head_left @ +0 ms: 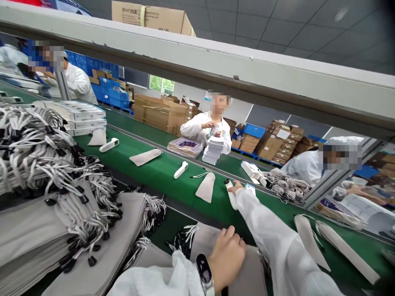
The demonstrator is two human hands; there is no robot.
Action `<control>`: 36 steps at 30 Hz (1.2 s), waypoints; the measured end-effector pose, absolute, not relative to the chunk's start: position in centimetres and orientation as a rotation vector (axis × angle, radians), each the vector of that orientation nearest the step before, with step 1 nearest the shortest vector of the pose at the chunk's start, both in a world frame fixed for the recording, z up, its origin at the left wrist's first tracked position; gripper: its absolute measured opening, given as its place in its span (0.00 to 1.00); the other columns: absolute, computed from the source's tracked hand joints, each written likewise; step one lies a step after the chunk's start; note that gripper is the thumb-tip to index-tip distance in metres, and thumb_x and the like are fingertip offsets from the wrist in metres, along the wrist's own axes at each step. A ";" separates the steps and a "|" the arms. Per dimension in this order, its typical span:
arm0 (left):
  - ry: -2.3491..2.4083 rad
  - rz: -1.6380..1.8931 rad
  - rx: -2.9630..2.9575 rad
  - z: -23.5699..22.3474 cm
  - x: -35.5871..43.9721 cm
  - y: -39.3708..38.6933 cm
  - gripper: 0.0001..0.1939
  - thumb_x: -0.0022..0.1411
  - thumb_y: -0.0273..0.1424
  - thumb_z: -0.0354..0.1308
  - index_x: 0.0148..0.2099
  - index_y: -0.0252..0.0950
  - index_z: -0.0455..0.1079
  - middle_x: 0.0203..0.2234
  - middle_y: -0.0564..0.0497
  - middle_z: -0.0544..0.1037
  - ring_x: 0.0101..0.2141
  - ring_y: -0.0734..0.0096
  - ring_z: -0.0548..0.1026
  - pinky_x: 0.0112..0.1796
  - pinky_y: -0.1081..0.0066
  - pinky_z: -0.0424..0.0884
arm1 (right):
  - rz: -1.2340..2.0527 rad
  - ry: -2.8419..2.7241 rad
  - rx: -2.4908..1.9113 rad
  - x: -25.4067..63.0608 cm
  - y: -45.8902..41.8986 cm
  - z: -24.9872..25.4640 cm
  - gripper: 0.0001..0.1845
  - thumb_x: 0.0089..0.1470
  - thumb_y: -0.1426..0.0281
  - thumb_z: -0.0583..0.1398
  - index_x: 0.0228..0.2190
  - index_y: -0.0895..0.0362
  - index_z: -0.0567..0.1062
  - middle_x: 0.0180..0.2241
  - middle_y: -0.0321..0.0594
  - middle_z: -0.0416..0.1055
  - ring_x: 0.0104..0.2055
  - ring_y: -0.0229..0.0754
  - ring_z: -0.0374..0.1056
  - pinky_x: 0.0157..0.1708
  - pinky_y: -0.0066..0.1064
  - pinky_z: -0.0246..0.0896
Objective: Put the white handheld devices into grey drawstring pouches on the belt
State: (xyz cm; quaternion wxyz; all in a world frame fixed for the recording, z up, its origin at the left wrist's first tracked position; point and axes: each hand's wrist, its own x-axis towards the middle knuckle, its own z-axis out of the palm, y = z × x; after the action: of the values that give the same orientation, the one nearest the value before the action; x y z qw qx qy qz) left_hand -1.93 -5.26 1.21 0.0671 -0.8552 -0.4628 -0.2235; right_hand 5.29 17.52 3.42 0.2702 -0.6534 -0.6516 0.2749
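Observation:
On the green belt (166, 181), my right hand (237, 187) reaches far forward, its fingers closed round a white handheld device (231, 199) with a dark round end. Nearer to me, my left hand (228, 255), with a watch on the wrist, lies on a pile of grey drawstring pouches (249, 271). Its fingers are curled down on the top pouch, and the fingertips are partly hidden. Left of the right hand lie a grey pouch (206, 188) with its cord out and a white device (180, 169). Another pouch (145, 157) lies farther left.
Pouch stacks (101, 242) with white cords and black toggles heap up at left, near white boxes (88, 117). Two pouches (345, 250) lie at right. A beam (197, 53) crosses overhead. Across the belt, a person (212, 127) works behind stacked white boxes (212, 151); other people sit nearby.

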 end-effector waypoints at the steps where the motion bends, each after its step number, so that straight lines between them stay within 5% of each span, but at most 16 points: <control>1: -1.354 -0.703 -2.637 1.4 -2.1 -5.3 0.04 0.56 0.27 0.50 0.29 0.33 0.62 0.24 0.50 0.66 0.33 0.66 0.61 0.31 0.68 0.59 | 0.819 -1.710 -1.722 6.4 17.1 3.8 0.27 0.38 0.75 0.59 0.44 0.60 0.60 0.31 0.44 0.67 0.34 0.46 0.67 0.31 0.36 0.60; 5: -1.240 -0.823 -2.777 1.6 -1.9 -5.6 0.08 0.60 0.32 0.47 0.30 0.37 0.63 0.26 0.54 0.66 0.36 0.70 0.60 0.36 0.70 0.57 | 1.170 -1.547 -1.386 10.9 13.4 6.8 0.32 0.44 0.70 0.57 0.50 0.49 0.51 0.32 0.36 0.68 0.32 0.38 0.67 0.29 0.32 0.63; 9: -1.197 -0.870 -2.812 1.5 -1.4 -5.5 0.08 0.61 0.29 0.46 0.32 0.37 0.64 0.28 0.53 0.67 0.37 0.71 0.60 0.37 0.70 0.57 | 1.512 -1.381 -0.763 13.5 7.3 9.7 0.41 0.37 0.69 0.63 0.50 0.38 0.49 0.29 0.31 0.66 0.29 0.38 0.65 0.27 0.32 0.63; 17: -1.362 -0.961 -2.899 2.8 -1.3 -5.8 0.09 0.62 0.27 0.40 0.31 0.36 0.59 0.29 0.53 0.66 0.36 0.69 0.60 0.37 0.70 0.59 | 1.568 -1.323 -0.740 14.2 2.8 7.5 0.36 0.31 0.69 0.65 0.43 0.44 0.56 0.30 0.31 0.64 0.27 0.35 0.63 0.23 0.29 0.62; 21: -1.632 -1.264 -2.811 3.9 -1.7 -5.4 0.12 0.63 0.30 0.37 0.29 0.36 0.55 0.26 0.54 0.62 0.31 0.72 0.61 0.33 0.71 0.60 | 1.630 -1.584 -0.881 14.0 2.6 5.9 0.20 0.36 0.59 0.62 0.31 0.54 0.63 0.21 0.29 0.61 0.22 0.31 0.58 0.21 0.26 0.59; 26: -1.677 -1.480 -2.817 6.4 -2.2 -6.1 0.11 0.62 0.32 0.39 0.29 0.36 0.57 0.29 0.54 0.61 0.32 0.74 0.63 0.35 0.74 0.61 | 1.420 -2.006 -0.694 13.0 1.5 4.9 0.23 0.44 0.53 0.54 0.17 0.61 0.66 0.22 0.35 0.61 0.26 0.32 0.58 0.28 0.26 0.55; 29: -1.745 -1.469 -2.825 7.6 -2.3 -6.5 0.12 0.62 0.34 0.40 0.29 0.37 0.59 0.30 0.54 0.60 0.32 0.75 0.64 0.35 0.75 0.61 | 1.507 -2.016 -0.731 12.7 0.6 4.7 0.31 0.46 0.48 0.47 0.13 0.62 0.65 0.19 0.36 0.61 0.22 0.31 0.58 0.23 0.25 0.54; 32: -1.862 -1.353 -2.769 8.4 -2.7 -6.5 0.13 0.61 0.37 0.41 0.29 0.37 0.61 0.31 0.53 0.60 0.31 0.74 0.64 0.33 0.74 0.62 | 1.606 -2.065 -0.924 12.8 -0.5 5.4 0.35 0.49 0.47 0.35 0.25 0.60 0.68 0.13 0.32 0.59 0.12 0.29 0.52 0.13 0.23 0.46; 36: -1.990 -1.141 -2.667 10.0 -3.8 -6.9 0.13 0.60 0.39 0.39 0.37 0.39 0.60 0.33 0.52 0.61 0.29 0.72 0.65 0.31 0.71 0.62 | 0.905 -2.220 -0.921 13.5 -0.7 6.5 0.21 0.49 0.53 0.48 0.33 0.57 0.67 0.11 0.27 0.55 0.13 0.29 0.50 0.16 0.21 0.46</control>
State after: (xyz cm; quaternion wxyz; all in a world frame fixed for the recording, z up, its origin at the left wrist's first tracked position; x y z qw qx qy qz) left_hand -3.80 -6.91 9.98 -0.1870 -0.7447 -0.5558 -0.3187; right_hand 13.49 -0.66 6.48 0.2825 -0.3440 -0.8292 0.3381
